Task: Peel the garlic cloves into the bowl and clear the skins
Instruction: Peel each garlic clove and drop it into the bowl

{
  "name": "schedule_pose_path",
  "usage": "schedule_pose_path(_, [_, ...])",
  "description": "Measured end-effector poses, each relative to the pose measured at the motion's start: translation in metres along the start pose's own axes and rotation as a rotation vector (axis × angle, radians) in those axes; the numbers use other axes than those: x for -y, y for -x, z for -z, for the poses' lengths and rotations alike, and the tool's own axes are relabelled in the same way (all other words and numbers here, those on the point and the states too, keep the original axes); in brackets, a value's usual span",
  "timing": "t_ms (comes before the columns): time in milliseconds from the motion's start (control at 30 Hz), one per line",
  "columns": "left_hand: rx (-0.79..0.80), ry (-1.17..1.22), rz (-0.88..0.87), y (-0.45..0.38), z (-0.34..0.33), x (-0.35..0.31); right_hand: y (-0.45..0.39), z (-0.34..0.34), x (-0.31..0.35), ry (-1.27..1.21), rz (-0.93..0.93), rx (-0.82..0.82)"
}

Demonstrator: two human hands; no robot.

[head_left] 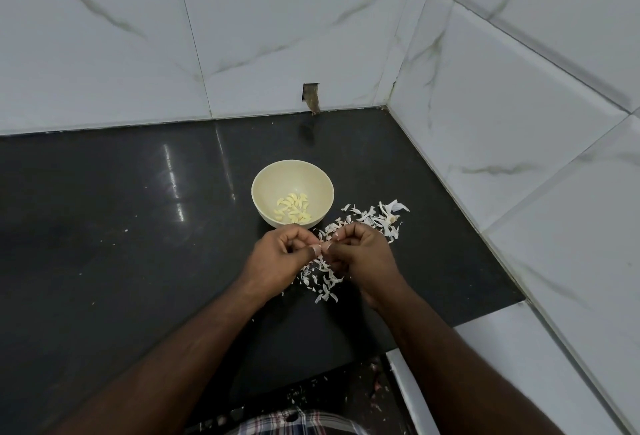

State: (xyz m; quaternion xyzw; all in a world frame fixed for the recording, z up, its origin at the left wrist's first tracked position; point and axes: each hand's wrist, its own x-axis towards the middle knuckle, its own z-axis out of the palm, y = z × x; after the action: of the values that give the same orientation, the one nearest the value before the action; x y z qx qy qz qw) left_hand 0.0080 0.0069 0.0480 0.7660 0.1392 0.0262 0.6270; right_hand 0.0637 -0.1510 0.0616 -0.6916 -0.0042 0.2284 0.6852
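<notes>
i have a small garlic clove [325, 246] pinched between both hands just above the counter [121, 226]; my left hand [277, 254] curls round one end with thumb and forefinger, and my right hand [360, 254] pinches the other end, fingers bent tight, picking at the skin; the clove is so nearly hidden by my fingertips that i cannot tell how much skin is left on it, though its long axis seems to run roughly left to right between the two grips; the bowl [263, 188] sits straight ahead of my hands, near and a little to the left, so my left hand is the nearer one to it; peeled cloves [294, 209] already lie in its bottom, pale yellow; the skins [367, 219] are scattered on the counter beside the bowl to the right and directly under my hands, reaching toward me; i judge the peeling is well along but the clearing is not yet begun; once this clove is bare, the drop should be a short reach forward and left over the rim; a few scraps have also fallen past the counter edge, down by my lap.
</notes>
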Motion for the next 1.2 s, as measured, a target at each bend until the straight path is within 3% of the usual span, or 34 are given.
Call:
schedule_pose_path(133, [-0.017, 0.067, 0.109, -0.001, 0.000, 0.000, -0.001, 0.000, -0.011, 0.408, 0.297, -0.072])
schedule_pose_path(333, [0.011, 0.128, 0.203, -0.002, 0.001, -0.002, 0.002, -0.002, -0.015, 0.668, 0.600, -0.064])
schedule_pose_path(533, [0.023, 0.192, 0.170, 0.001, 0.000, -0.001, 0.000, -0.004, -0.013, 0.648, 0.419, -0.116])
schedule_pose_path(667, [0.031, 0.160, 0.076, 0.001, 0.002, 0.001, -0.004, -0.002, -0.009, 0.394, 0.188, -0.064])
schedule_pose_path(800, [0.084, 0.072, 0.007, 0.002, 0.003, 0.000, -0.002, -0.001, -0.005, 0.243, 0.081, -0.018])
schedule_pose_path(933, [0.042, 0.064, 0.019, 0.001, 0.001, 0.003, 0.000, -0.003, -0.004, 0.324, 0.126, -0.023])
schedule_pose_path(1200, [-0.069, 0.258, 0.169, -0.001, -0.003, 0.000, 0.005, -0.008, -0.015, 0.611, 0.426, -0.096])
